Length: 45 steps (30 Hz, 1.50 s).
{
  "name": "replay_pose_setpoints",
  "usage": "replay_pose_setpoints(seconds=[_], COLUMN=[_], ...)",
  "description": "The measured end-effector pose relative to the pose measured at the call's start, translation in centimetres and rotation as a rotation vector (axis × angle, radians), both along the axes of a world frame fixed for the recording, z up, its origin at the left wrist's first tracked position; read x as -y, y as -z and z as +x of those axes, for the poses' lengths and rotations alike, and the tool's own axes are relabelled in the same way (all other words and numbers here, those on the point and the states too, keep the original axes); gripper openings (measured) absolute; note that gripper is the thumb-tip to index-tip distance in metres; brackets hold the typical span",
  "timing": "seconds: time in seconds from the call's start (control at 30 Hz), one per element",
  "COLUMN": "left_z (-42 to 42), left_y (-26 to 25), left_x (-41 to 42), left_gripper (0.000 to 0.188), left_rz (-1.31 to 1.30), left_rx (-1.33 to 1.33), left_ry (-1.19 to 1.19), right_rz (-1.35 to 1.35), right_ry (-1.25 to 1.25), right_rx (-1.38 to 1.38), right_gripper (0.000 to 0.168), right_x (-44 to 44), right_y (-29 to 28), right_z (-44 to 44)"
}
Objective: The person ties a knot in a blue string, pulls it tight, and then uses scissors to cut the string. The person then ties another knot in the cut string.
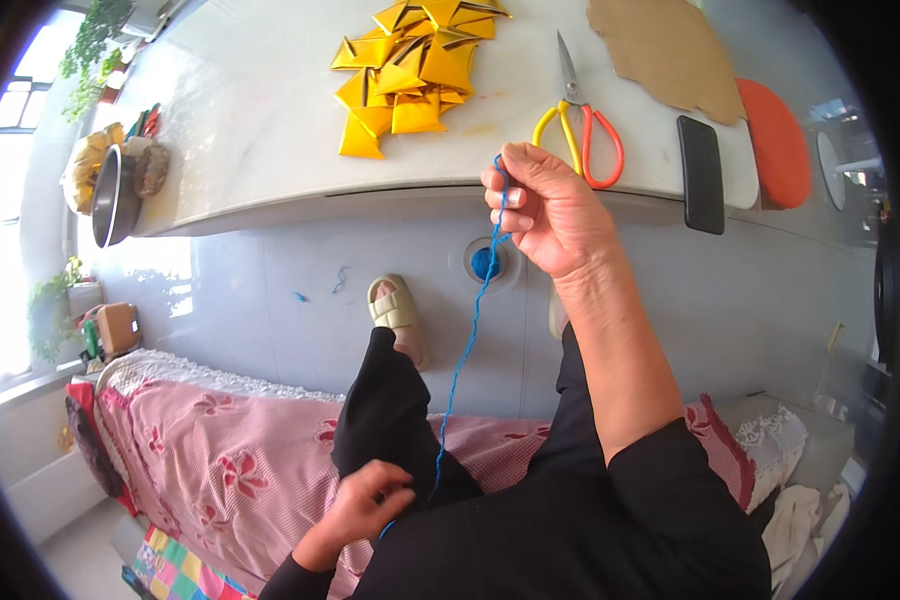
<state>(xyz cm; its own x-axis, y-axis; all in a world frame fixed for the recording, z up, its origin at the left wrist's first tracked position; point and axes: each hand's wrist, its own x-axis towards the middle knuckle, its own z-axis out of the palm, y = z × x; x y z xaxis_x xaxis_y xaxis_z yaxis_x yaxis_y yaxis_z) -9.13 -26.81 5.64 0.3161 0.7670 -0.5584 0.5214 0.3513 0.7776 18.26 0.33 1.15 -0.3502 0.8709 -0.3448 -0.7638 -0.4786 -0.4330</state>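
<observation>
My right hand [551, 206] is raised in front of the table edge, with thumb and fingers pinching the upper end of a blue yarn strand [465, 349]. The strand runs down to my lap, and a short length shows again under my left hand [367, 499]. That hand hovers low over my black-clothed lap, thumb and fingertips apart, with no yarn visible between them. Beyond the strand, a ball of blue yarn [484, 262] sits in a round, pale container on the floor. Scissors [570, 90] with yellow and red handles lie on the table behind my right hand.
The white table [255, 112] carries a pile of folded gold packets [420, 75], torn cardboard [667, 52], a black phone [701, 176] overhanging the front edge, and a dark pot [116, 196]. Blue yarn scraps [339, 280] lie on the floor. A pink floral cover [270, 442] drapes the seat.
</observation>
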Motion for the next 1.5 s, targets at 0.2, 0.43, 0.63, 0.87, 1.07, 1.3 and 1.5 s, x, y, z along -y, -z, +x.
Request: replay_pose_setpoints(seconds=[0.2,0.43,0.63,0.87,1.07,1.3,1.5], left_z=[4.3,10.0,7.1,4.9,5.2,6.0,6.8], left_y=[0.1,0.0,3.8,4.6,6.3,6.9,6.8], left_x=[-15.5,-22.7,-22.3,-22.2,-22.6,-22.9,-22.6], left_gripper=[0.024,0.029,0.017,0.014,0.021,0.024,0.02], left_rz=[0.164,-0.378,-0.371,-0.153,-0.077,-0.158,-0.204], left_rx=[0.395,0.839,0.894,0.964,1.607,1.945,1.874], left_ry=[-0.715,-0.63,-0.528,-0.559,-0.703,-0.744,-0.838], right_rz=[0.09,0.103,0.157,0.207,0.054,-0.007,-0.035], right_ry=[-0.019,-0.023,-0.014,0.005,0.047,0.037,0.044], right_rx=[0.09,0.121,0.097,0.055,-0.081,-0.382,-0.342], right_gripper=[0.014,0.011,0.011,0.026,0.018,0.021,0.022], right_x=[-0.7,-0.7,-0.8,0.1,0.5,1.0,1.4], right_y=[0.7,0.8,1.4,1.1,1.0,2.4,1.5], right_z=[0.1,-1.7,-1.5,-2.2,-4.2,-5.9,-7.3])
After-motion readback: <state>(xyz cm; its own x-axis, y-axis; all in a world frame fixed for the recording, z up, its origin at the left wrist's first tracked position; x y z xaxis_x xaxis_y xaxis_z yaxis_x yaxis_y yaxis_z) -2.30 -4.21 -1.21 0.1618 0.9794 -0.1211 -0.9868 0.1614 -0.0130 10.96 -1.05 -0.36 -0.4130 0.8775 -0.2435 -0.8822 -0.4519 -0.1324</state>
